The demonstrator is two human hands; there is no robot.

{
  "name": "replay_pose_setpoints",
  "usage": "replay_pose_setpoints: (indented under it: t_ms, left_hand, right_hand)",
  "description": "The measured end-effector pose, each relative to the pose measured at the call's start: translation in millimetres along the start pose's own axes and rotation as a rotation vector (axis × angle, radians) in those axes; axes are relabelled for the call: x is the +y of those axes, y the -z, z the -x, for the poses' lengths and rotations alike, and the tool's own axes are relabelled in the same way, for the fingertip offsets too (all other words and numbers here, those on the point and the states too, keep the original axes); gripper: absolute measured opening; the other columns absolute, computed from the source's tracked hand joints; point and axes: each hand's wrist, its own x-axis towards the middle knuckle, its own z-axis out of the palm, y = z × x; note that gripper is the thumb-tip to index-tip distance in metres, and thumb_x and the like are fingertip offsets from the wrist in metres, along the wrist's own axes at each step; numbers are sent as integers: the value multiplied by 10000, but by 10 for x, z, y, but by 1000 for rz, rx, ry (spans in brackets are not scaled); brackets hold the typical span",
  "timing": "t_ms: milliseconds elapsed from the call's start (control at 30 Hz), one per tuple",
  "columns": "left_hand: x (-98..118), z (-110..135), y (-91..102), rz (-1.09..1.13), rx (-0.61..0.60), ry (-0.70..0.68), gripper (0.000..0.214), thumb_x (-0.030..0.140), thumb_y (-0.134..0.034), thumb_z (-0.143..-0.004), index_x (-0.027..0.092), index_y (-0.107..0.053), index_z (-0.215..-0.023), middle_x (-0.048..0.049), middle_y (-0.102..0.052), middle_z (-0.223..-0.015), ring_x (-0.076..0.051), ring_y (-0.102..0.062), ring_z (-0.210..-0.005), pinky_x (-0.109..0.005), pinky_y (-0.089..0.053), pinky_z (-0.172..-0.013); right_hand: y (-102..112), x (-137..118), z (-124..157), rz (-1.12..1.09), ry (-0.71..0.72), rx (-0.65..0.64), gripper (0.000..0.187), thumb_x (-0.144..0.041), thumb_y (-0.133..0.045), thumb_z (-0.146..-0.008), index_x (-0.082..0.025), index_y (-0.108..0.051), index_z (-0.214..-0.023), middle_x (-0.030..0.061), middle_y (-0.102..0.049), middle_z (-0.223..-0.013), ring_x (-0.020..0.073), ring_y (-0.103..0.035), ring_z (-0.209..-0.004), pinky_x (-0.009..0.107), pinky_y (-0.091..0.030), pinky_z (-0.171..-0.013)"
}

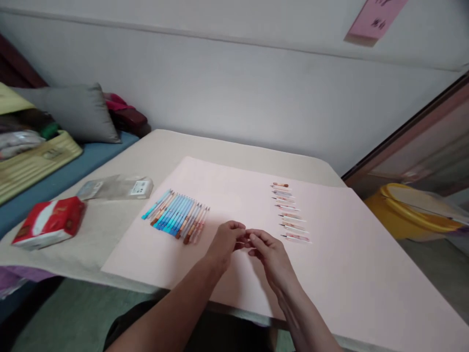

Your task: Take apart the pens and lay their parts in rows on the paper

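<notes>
From my remote seat, the fingertips (240,228) of the left hand (224,241) are curled in and drawn to a pinch, and they meet the bent fingertips (256,238) of the right hand (269,254), so the two hands touch tip to tip; whether anything small sits in that pinch I cannot tell, as the fingers cover the spot. Both hands hover just above a pink paper sheet (348,254), near the middle of its near edge, with the forearms coming up from below the tabletop's near edge. On the sheet just left of the left hand I see a row of pens (176,216), mostly blue with a few orange and grey ones, lying side by side and touching, slanted with their tips toward the far left corner. Right of the hands, nearer the sheet's far edge, a row of short pen pieces (289,212) runs front to back, each apart from the next. The sheet covers most of the beige tabletop (161,146). On the bare strip by the tabletop's left edge lie a clear plastic packet (115,188) and, nearer me, a red tissue pack (49,221). Beyond the left edge a grey pillow (82,112) leans, and past the right edge a yellow basin (406,210) stands on the floor
</notes>
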Motion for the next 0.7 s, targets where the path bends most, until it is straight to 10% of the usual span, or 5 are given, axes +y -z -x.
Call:
replay_pose_setpoints:
  t_ms: [100, 200, 300, 700]
  left_hand:
    - [98, -58, 129, -606, 10, -187, 97, 211, -532, -749, 177, -573, -829, -55, -608, -782, -163, -576, -720, -286, -439, -677]
    - [175, -119, 355, -1267, 304, -343, 163, 193, -490, -789, 190, -579, -925, -111, -606, -965, -229, -559, -929, -332, -410, -791]
    - [192, -168, 599, -1594, 388, -296, 250, 207, -400, -849, 144, -572, -1019, -180, -596, -995, -271, -576, -937, -353, -408, -784]
    - [192, -323, 758, -1615, 313, -104, 180, 177, -465, -764, 143, -642, -753, -196, -670, -825, -296, -631, -838, -351, -415, -721]
  right_hand:
    - [27, -21, 40, -209, -117, -8, 264, -397, -665, -737, -183, -682, -890, 64, -662, -894, 138, -575, -704, 249, -414, -601]
    - [75, -73, 78, -281, -142, 12, 260, -386, -697, -710, -174, -682, -859, 71, -655, -913, 128, -567, -683, 244, -406, -589]
    - [120, -110, 100, -325, -142, 24, 249, -381, -700, -706, -173, -678, -840, 66, -652, -894, 127, -560, -679, 246, -402, -588]
    - [155, -105, 61, -429, -168, 57, 247, -351, -700, -687, -155, -658, -831, 70, -654, -864, 123, -556, -657, 251, -397, -578]
